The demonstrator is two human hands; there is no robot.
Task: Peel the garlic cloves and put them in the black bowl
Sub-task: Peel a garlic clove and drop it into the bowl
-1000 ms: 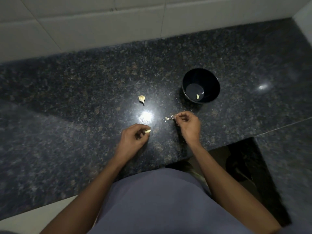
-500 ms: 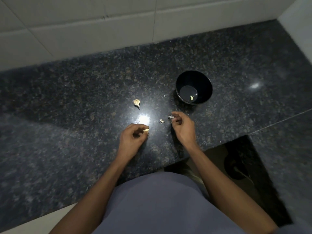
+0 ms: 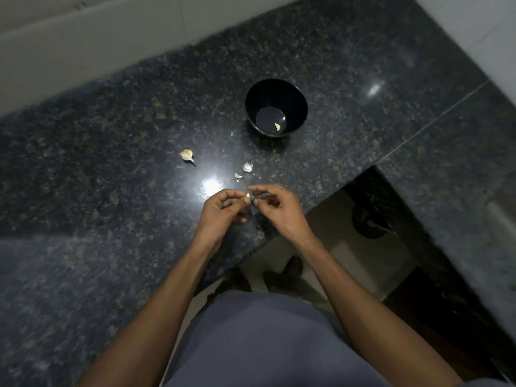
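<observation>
My left hand (image 3: 223,209) pinches a small pale garlic clove (image 3: 247,197) at its fingertips, above the counter near the front edge. My right hand (image 3: 276,208) is right beside it, fingers curled, its fingertips meeting the clove. The black bowl (image 3: 296,97) stands farther back, with one peeled clove (image 3: 277,126) on its bottom. An unpeeled clove (image 3: 187,155) lies to the left on the dark granite counter (image 3: 111,163). Two bits of papery skin (image 3: 247,166) lie between my hands and the bowl.
White tiled wall (image 3: 97,51) runs along the back and the right side. The counter has a cut-out at the front right, showing the floor (image 3: 349,247) and my feet below. A bright lamp reflection sits just left of my hands.
My right hand let go of the skin, leaving it on the counter, and came back to the left hand. Both hands now meet at the clove. The camera view shifted.
</observation>
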